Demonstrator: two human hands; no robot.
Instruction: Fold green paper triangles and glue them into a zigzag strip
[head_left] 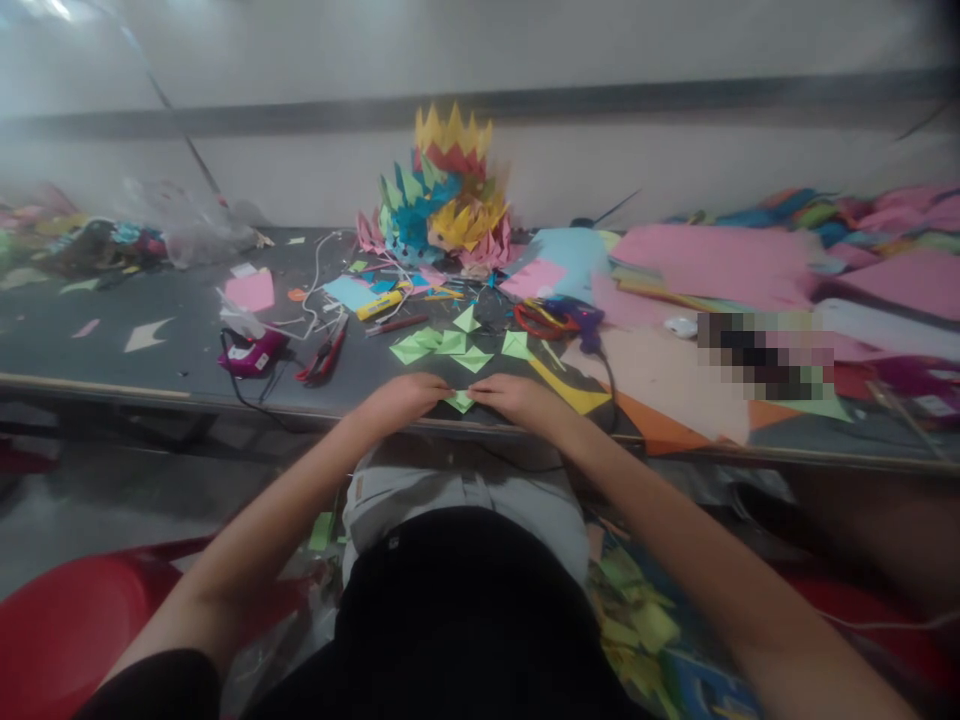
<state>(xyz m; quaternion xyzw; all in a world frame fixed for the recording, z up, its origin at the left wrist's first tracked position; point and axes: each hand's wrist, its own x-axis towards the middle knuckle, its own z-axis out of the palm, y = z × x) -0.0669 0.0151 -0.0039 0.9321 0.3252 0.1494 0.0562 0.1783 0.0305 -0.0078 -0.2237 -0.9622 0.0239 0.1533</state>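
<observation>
Close to the table's front edge, a small green paper piece (462,401) with a pointed lower corner lies between my hands. My left hand (417,394) pinches its left side, and my right hand (510,393) pinches its right side. Just beyond my fingers are several folded green paper pieces (451,343), some triangular. A green square with crossing creases (515,345) lies to their right. Blur hides the exact folds under my fingertips.
Paper crowns (454,200) are stacked at the back. Red-handled pliers (324,352) and a purple corded device (253,353) lie left. Orange-handled scissors (541,318), a yellow paper strip (570,388) and pink sheets (712,260) lie right. A red stool (82,630) stands lower left.
</observation>
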